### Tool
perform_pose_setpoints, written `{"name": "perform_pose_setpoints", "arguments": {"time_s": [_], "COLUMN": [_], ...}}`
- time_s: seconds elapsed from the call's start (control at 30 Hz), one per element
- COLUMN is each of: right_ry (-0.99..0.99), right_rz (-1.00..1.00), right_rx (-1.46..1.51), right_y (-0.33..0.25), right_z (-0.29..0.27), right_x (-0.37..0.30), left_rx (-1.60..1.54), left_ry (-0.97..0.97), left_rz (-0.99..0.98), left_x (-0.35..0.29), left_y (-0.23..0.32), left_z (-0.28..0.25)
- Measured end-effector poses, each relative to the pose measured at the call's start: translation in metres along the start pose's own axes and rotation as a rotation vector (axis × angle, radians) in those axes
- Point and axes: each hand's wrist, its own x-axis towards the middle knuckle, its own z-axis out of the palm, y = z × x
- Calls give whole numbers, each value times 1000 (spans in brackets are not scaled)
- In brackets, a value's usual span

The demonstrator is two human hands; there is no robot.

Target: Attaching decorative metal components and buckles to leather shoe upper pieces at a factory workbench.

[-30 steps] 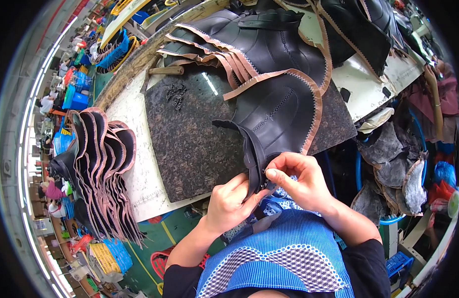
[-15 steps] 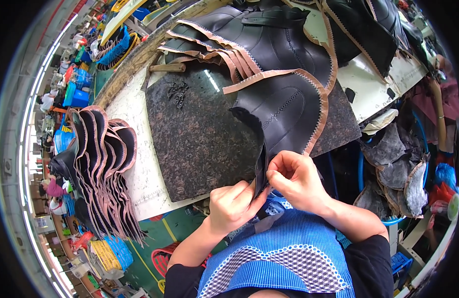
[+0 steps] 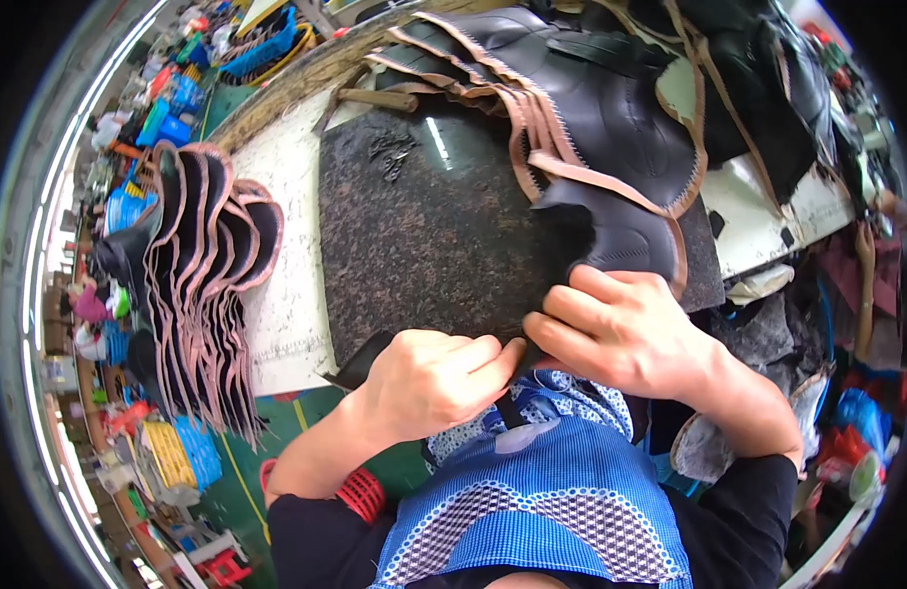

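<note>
Now both hands sit low at the near edge of the stone slab (image 3: 424,245), which serves as landmark. Left of centre along that edge, a dark flap (image 3: 361,361) shows beyond the left hand (image 3: 434,383); it was not visible half a second ago and looks to be part of the same piece. Left fingers: curled, closed on the material, thumb hidden. Right hand (image 3: 625,334), at the slab's near right: the raised pinch is gone, knuckles now face up, fingers bent and gripping the black piece (image 3: 630,240), thumb also hidden. The piece runs from under the hands over the slab's right part; its stitched panel, fully spread earlier, is now partly covered. Reading: the near edge, folded upright before, seems drawn out sideways between the hands, so the work appears to have shifted along that edge.

Surface, left to right: a fanned stack (image 3: 203,285) of trimmed black pieces left of the slab, on the white tabletop (image 3: 296,334); a wooden handle (image 3: 378,99) at its far left corner; overlapping black panels (image 3: 611,108) over its far right part; a small black scrap (image 3: 787,237) to its right.

Room: blue and yellow baskets (image 3: 174,456) on the slab's far left side; grey fuzzy pieces (image 3: 763,329) below right of it; another person's arm (image 3: 864,285) farther right.
</note>
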Motion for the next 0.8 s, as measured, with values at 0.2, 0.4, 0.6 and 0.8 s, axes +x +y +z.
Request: {"name": "perform_pose_setpoints", "arguments": {"time_s": [0.2,0.4,0.6,0.8], "right_ry": [70,137,80,79], "right_rz": [-124,-143,-161,-208], "right_rx": [-121,-182,-235,-247], "right_y": [-8,-9,-20,-23], "right_z": [4,8,0,3], "right_x": [-4,-16,-21,-23], "left_rx": [200,75,11,-116], "left_ry": [126,189,301,226], "left_rz": [15,16,64,76], "left_x": [-4,-10,-14,-14], "left_y": [10,13,13,11], "left_z": [-6,-1,14,9]}}
